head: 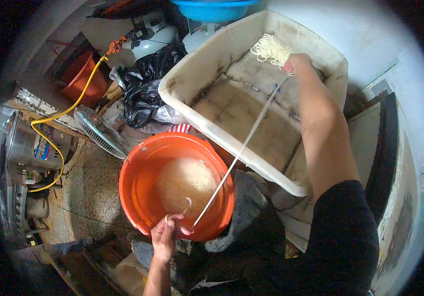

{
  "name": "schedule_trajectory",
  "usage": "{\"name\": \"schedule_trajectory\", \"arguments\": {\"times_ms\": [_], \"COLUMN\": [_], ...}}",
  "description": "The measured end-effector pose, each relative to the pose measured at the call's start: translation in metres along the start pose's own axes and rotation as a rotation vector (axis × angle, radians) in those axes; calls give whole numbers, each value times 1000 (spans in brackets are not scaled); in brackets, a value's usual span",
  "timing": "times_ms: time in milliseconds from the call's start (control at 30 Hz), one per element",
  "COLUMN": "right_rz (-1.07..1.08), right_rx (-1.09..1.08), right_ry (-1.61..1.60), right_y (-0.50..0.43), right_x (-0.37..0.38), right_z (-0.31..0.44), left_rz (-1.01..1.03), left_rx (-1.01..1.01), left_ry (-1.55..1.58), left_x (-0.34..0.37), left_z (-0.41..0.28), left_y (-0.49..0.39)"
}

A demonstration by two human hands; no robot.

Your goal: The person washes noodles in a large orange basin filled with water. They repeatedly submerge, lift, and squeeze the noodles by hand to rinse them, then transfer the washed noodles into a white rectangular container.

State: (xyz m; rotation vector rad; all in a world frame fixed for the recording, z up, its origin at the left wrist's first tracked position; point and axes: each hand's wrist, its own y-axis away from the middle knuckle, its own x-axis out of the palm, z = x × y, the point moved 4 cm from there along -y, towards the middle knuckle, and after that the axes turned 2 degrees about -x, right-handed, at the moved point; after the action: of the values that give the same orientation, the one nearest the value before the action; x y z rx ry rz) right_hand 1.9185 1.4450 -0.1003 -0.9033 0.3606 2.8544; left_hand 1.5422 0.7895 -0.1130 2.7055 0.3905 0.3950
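Note:
My left hand (pixel 164 235) pinches a thin, pale pinkish strip (pixel 188 202) over the near rim of an orange plastic bucket (pixel 128 177). Cloudy, tan liquid (pixel 186 181) with a bright patch fills the bottom of that bucket. From beside my left fingers a pale cord (pixel 247 142) runs straight up to my right hand (pixel 300 62), crossing the rim of a large whitish plastic tub (pixel 212 127). In the tub's far end my right fingers close around the cord and a small red piece (pixel 288 67). A loose heap of cream cord (pixel 270 49) lies just beyond them.
Black plastic bags (pixel 149 88) and a fan grille (pixel 99 129) lie left of the tub. A yellow hose (pixel 86 87) runs from a gas cylinder (pixel 160 40). A blue basin (pixel 215 9) stands behind, and a metal pot (pixel 41 140) is at left.

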Motion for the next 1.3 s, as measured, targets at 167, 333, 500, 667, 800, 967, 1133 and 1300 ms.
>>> {"name": "schedule_trajectory", "arguments": {"times_ms": [167,333,500,667,800,967,1133,1300], "right_rz": [-266,-441,-516,-518,-555,-451,268,1101], "right_rx": [-286,-389,-454,-436,-466,-495,-767,-1010], "right_ry": [-10,-344,-725,-374,82,-79,-267,182], "right_y": [-25,-5,59,76,19,80,280,521], "right_x": [-55,-136,-182,-187,-216,-142,-36,92], "right_z": [25,107,195,206,149,168,298,312], "left_rz": [8,84,90,87,126,19,-182,-75], "left_rx": [-43,-34,29,101,121,117,-16,167], "left_ry": [14,79,83,84,114,41,-149,-933], "left_x": [-4,1,21,26,33,12,-29,-77], "left_z": [17,16,0,-7,2,-4,22,40], "left_y": [3,4,9,26,27,46,31,-4]}}
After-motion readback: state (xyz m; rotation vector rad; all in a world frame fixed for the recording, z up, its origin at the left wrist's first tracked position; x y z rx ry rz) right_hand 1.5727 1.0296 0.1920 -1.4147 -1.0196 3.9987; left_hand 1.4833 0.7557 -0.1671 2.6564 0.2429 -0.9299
